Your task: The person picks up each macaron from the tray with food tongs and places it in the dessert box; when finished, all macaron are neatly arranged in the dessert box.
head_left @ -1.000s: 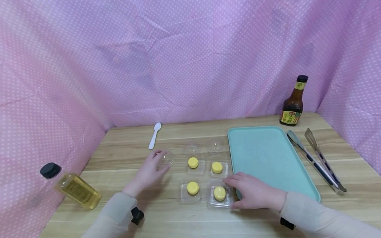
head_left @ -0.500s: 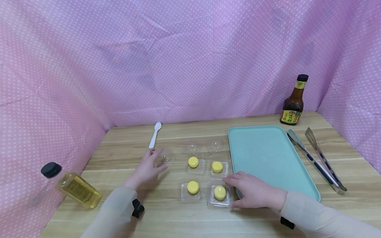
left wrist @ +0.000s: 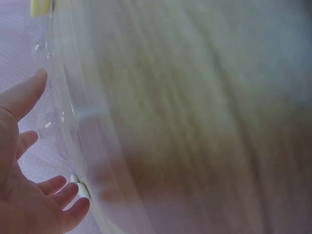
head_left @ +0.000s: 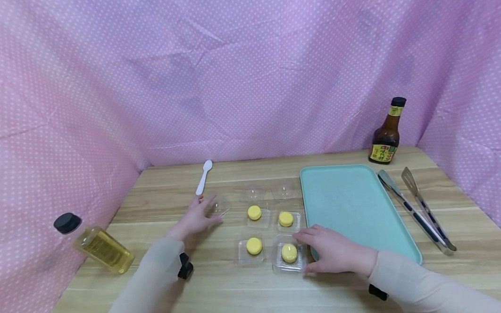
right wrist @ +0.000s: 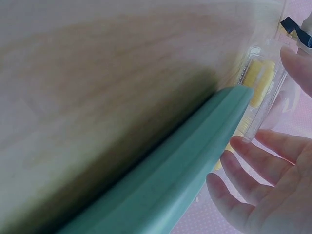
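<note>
Several yellow macarons sit in small clear plastic box bases mid-table, including a back-left macaron (head_left: 254, 212), a back-right macaron (head_left: 285, 219) and a front-left macaron (head_left: 254, 245). The front-right macaron (head_left: 288, 253) is under a clear lid in its box (head_left: 288, 268). My right hand (head_left: 334, 252) touches that box's right side, thumb at the near corner and forefinger at the far one. My left hand (head_left: 194, 219) lies by a loose clear lid (head_left: 220, 206), thumb and fingers spread around its left side. In the left wrist view the fingers (left wrist: 65, 196) are apart; contact is unclear.
Two more clear lids lie behind the boxes, one of them a right-hand lid (head_left: 283, 190). A teal tray (head_left: 346, 194) is at right, with tongs (head_left: 412, 212) beside it. A sauce bottle (head_left: 385, 135), white spoon (head_left: 203, 178) and oil bottle (head_left: 104, 249) stand or lie around.
My left hand has shifted slightly back and left, and the loose lid beside it has moved a little the same way. My right hand stays at the covered box.
</note>
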A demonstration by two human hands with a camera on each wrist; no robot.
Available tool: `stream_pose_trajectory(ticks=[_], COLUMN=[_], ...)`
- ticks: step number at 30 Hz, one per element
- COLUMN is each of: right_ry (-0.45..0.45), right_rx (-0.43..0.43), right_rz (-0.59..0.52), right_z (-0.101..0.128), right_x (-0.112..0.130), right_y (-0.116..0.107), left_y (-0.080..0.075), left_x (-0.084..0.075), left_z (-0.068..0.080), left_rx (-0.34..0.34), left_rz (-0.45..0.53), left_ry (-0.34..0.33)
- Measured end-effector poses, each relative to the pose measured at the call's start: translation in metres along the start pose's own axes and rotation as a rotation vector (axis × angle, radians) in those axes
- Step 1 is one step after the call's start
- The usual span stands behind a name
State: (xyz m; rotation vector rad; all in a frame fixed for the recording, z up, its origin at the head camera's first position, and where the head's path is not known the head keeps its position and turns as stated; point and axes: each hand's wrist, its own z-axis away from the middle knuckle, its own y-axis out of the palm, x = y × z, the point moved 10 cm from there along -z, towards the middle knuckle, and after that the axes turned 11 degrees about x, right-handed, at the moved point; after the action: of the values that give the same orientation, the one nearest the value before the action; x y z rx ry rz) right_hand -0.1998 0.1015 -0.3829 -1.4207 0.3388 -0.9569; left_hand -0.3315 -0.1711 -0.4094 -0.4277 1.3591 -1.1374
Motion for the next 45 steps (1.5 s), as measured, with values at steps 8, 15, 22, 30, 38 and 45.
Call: stream_pose_trajectory(ticks=[8,15,22,30,38,45], right_ry=[-0.002,-0.001,-0.001,0.005,-0.006,-0.021], right_rx=[0.000,0.000,0.002,0.002,-0.002,-0.001], right_rz=[-0.001,-0.005,-0.011,-0.017,-0.017,0.000], right_z=[0.000,0.000,0.000,-0.001,-0.002,-0.001], right_x=[0.001,0.001,0.002,0.000,-0.002,-0.002], right_y=[-0.001,0.000,-0.001,-0.001,-0.002,-0.002], left_y=[0.007,0.008,0.007,0.005,0.001,0.000], left_x=[-0.004,-0.013,-0.016,-0.016,-0.017,-0.019], left_z=[-0.003,-0.002,-0.001,-0.001,0.002,0.005], left_rx=[0.070,0.049,0.034,0.005,0.005,-0.012], left_rz=[-0.062,-0.169,-0.163,-0.151,-0.094,-0.073], left_ry=[-0.011,0.040,0.071,0.086,0.066,0.074])
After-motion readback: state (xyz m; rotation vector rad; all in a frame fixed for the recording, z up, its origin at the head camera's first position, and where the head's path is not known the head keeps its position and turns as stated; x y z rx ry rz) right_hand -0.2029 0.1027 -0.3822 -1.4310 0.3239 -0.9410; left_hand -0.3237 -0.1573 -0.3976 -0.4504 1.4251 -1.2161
